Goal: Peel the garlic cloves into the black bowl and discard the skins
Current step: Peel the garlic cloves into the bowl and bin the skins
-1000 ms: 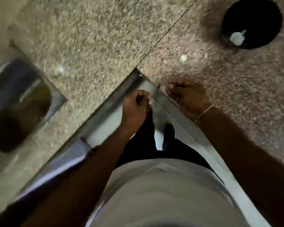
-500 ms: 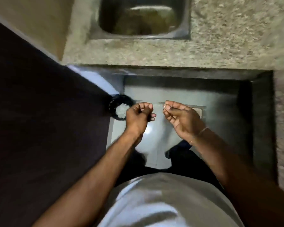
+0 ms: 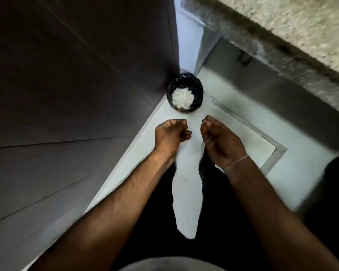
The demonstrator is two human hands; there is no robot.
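Note:
A round black bin [image 3: 196,86] lined with a dark bag stands on the pale floor, in the corner by a dark cabinet. A heap of white garlic skins [image 3: 182,97] lies inside it. My left hand [image 3: 171,134] hovers just short of the bin, curled into a tight fist around skins that barely show. My right hand [image 3: 220,142] is beside it, fingertips pinching a small pale scrap of garlic skin [image 3: 204,121]. The black bowl and the garlic cloves are out of view.
A tall dark cabinet front [image 3: 76,94] fills the left side. The speckled stone counter [image 3: 301,26] runs across the upper right, with its shadowed underside below. My dark trousers and feet stand on the pale floor tiles [image 3: 243,137].
The view has swung from the counter with the black bowl down to the floor. Both hands left the counter edge, still curled, and now hover near the bin.

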